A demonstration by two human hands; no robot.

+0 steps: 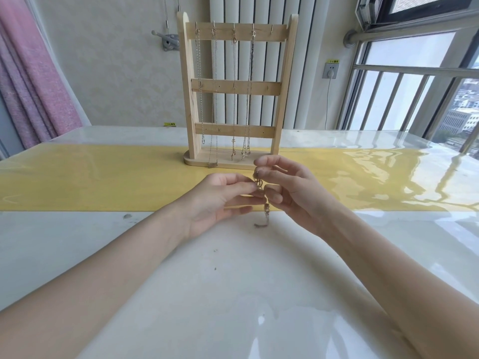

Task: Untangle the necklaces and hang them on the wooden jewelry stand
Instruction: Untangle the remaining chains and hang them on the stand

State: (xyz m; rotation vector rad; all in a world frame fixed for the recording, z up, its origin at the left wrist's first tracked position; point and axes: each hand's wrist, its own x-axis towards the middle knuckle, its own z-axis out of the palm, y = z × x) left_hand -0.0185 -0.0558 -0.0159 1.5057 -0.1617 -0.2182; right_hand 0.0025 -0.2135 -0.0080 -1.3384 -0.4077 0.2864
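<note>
A wooden jewelry stand (234, 88) with three crossbars stands upright on the yellow strip of the table. Several thin necklaces (234, 99) hang from the hooks of its top bar; the rightmost hook is bare. Just in front of the stand's base, my left hand (220, 200) and my right hand (287, 193) both pinch a gold-coloured necklace (265, 206) between them. Its top is bunched at my fingertips. The rest dangles down, and its lower end touches the white tabletop.
The glossy white table (207, 281) has a yellow runner (103, 177) across it. A pink curtain (33, 73) hangs at the left. A barred window (414, 86) and a wall socket (330, 69) lie to the right, behind the table.
</note>
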